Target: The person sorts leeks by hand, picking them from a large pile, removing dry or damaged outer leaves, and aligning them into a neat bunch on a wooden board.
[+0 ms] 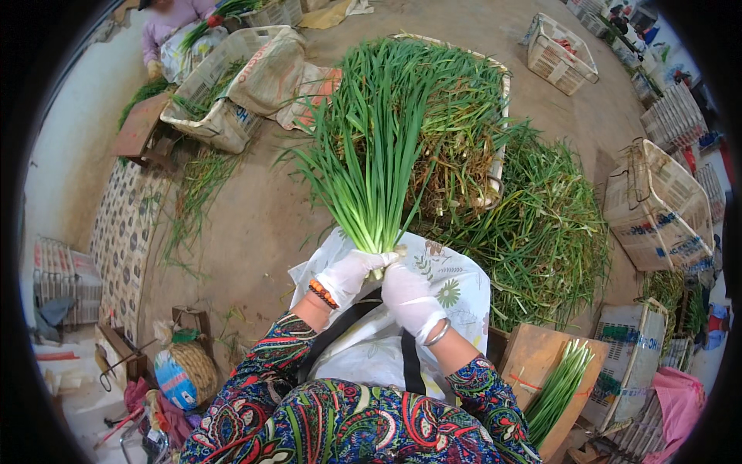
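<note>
A fanned bunch of garlic chives (379, 170) stands upright in front of me, with its long flat leaves spreading away from me. My left hand (345, 278), in a thin white glove, is closed around the pale stem bases. My right hand (410, 298), gloved the same way, meets it there with its fingers bent around the stem ends. The cut ends show between both hands. Beneath them a white apron (460, 282) printed with leaves and flowers covers my lap. Straight ahead, a large crate (502, 89) is heaped with loose chives (456, 139), roots toward me.
More loose chives (549, 232) are piled on the floor at right. A tied bunch (560, 387) lies on a wooden board (533, 352) beside me. Plastic crates (657, 205) stand at right. At far left, another person (174, 39) works beside a crate (224, 127). A woven basket (193, 367) sits at lower left.
</note>
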`<control>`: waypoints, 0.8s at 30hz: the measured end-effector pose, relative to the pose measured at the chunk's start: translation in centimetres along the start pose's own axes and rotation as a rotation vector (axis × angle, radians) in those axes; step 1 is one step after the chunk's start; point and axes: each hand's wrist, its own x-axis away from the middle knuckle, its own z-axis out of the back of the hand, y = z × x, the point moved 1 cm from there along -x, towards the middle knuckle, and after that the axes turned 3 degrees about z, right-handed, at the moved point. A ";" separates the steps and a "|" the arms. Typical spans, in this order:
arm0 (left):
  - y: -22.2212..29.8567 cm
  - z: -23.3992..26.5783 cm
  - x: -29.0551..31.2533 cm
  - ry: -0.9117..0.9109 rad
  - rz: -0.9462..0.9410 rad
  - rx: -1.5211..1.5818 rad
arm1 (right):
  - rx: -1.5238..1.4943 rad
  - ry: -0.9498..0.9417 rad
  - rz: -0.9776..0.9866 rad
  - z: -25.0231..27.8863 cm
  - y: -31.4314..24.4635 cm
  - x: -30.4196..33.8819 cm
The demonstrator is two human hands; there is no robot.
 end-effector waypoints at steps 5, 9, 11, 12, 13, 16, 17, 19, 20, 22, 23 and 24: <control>1.2 0.8 2.9 0.051 0.039 0.226 | -0.090 -0.167 0.112 2.5 -1.4 -0.4; 2.1 2.5 6.9 0.018 0.072 0.105 | -0.935 -0.354 -0.362 4.8 1.0 -1.8; 1.9 3.3 8.2 0.002 0.066 0.010 | -1.169 -0.296 -0.423 4.3 1.4 -2.7; 1.9 3.6 9.3 0.018 0.061 -0.053 | -1.300 -0.308 -0.413 3.7 1.1 -3.2; 1.7 4.0 10.2 0.024 0.053 -0.115 | -1.425 -0.312 -0.403 3.2 0.8 -3.6; 1.8 4.1 12.7 -0.002 0.062 -0.105 | -1.926 -0.106 -0.557 1.2 1.7 -4.8; 2.2 3.9 13.4 0.019 0.048 -0.127 | -2.080 0.005 -0.631 1.0 2.6 -5.2; 2.2 5.8 15.7 0.085 0.097 -0.251 | -2.267 0.053 -0.632 5.3 4.4 -6.6; 2.4 6.9 16.4 0.103 0.119 -0.317 | -2.401 0.018 -0.296 5.6 7.6 -6.5; 3.6 8.2 17.7 0.126 0.113 -0.467 | -2.242 0.289 -0.427 10.1 11.6 -5.5; 4.4 8.3 18.6 0.144 0.107 -0.539 | -2.143 0.405 -0.259 11.6 14.6 -4.6; 5.6 8.3 19.2 0.154 0.283 -0.593 | -1.697 0.513 -0.292 13.6 16.9 -2.8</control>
